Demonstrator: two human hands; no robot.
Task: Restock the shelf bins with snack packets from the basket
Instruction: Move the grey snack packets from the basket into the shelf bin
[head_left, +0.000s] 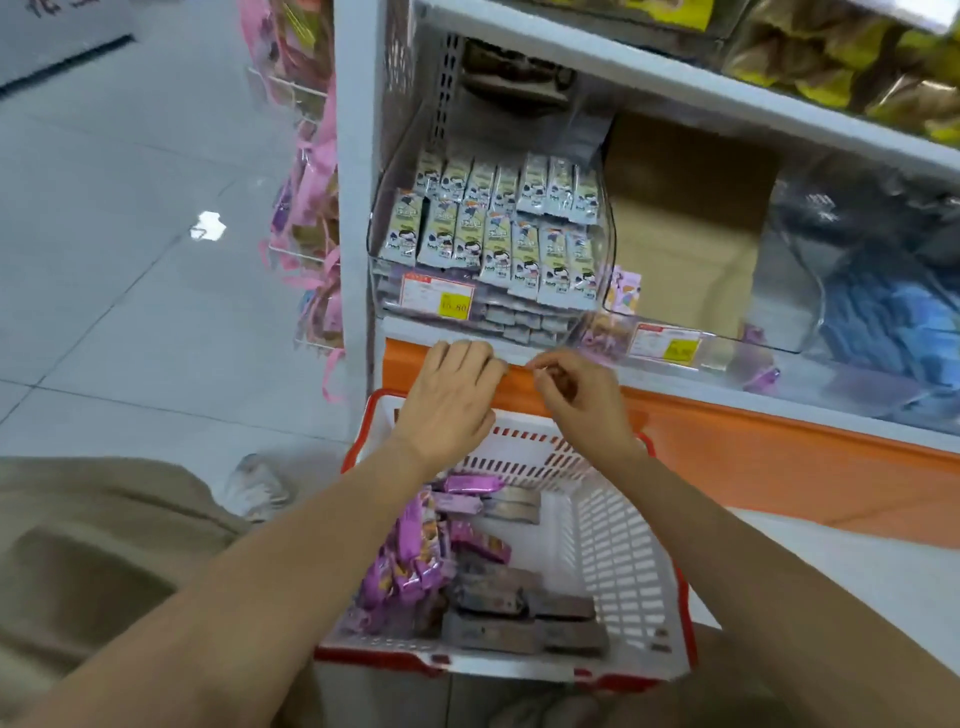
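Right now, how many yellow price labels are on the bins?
2. One price label on the full left bin, a second price label on the near-empty middle bin. The right bin is blurred and may hide another.

A basket (618, 551) is set before the shelf (353, 208), with snack packets (415, 566) piled in its left half. On the shelf behind it, three bins are lined up: a left bin (498, 312), a middle bin (727, 335) just beside it, and a right bin (810, 291) farther along.
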